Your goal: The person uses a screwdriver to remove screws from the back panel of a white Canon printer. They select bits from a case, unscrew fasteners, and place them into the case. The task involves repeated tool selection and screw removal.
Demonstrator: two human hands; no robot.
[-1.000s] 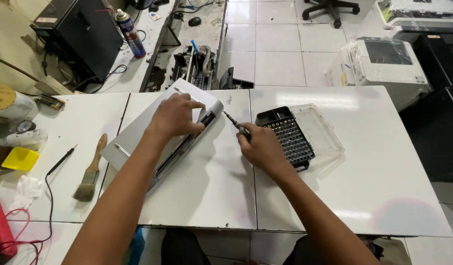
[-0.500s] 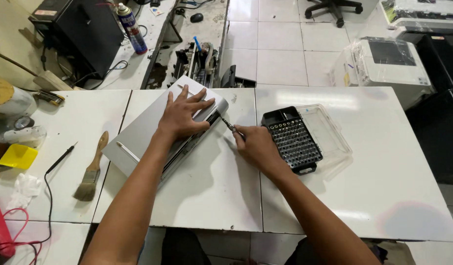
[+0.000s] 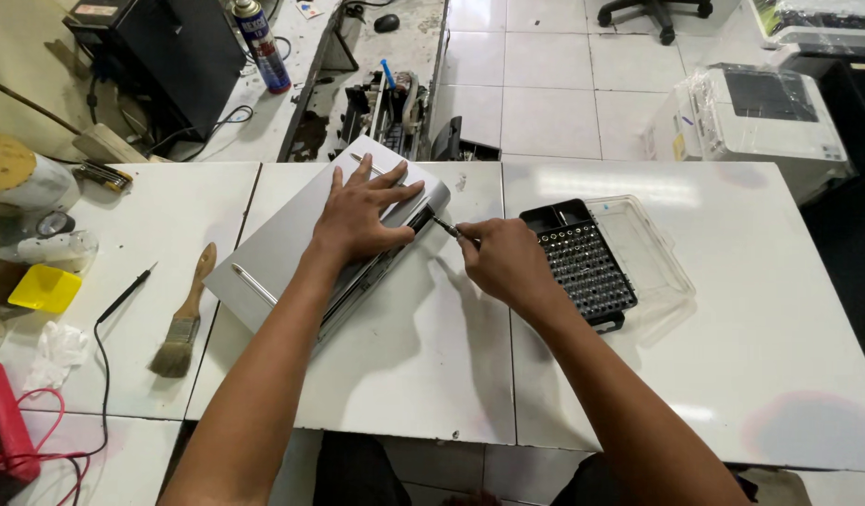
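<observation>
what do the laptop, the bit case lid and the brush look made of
Laptop: likely metal or painted plastic, matte silver with a soft even sheen. Bit case lid: clear plastic, the table shows through it. Brush: pale wooden handle with visible grain tone, a metal band, tan bristles.

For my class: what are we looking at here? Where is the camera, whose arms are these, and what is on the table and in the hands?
The camera sits on a person's head and looks down, so both bare arms are that person's own. The left hand lies flat on a closed grey laptop on a white table. The right hand holds a small screwdriver, its tip at the laptop's edge. Right of it lies an open bit case with a clear lid. To the left lie a paintbrush and a yellow tray.
</observation>
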